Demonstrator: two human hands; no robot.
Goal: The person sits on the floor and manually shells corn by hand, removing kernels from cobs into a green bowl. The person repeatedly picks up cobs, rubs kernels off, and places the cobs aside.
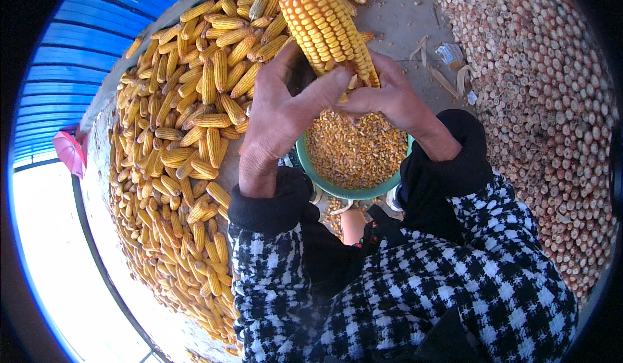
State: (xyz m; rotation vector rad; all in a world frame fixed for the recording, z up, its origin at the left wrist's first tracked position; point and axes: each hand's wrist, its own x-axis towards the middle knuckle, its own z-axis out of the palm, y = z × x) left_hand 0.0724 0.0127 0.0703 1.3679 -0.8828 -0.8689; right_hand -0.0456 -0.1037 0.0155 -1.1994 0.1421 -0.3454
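Note:
A large yellow ear of corn (pixel 326 22) is held up between my two hands, tilted with its lower end toward me. My left hand (pixel 292 100) grips it from the left, its thumb pressed on the lower end. From the right, my right hand (pixel 389 90) clasps the same end, with its thumb close to the left one. Some kernels at that end are loose or gone. Most of the fingers are hidden behind the ear. Beneath my hands, a green basin (pixel 336 191) holds many loose corn kernels (pixel 357 154).
A big heap of corn ears (pixel 194 115) lies to the left. On the right spreads a wide stack of bare cobs (pixel 540 134). Dry husks (pixel 445 81) and a crumpled wrapper (pixel 449 54) lie on the concrete floor (pixel 389 17). A pink umbrella (pixel 70 153) is at far left.

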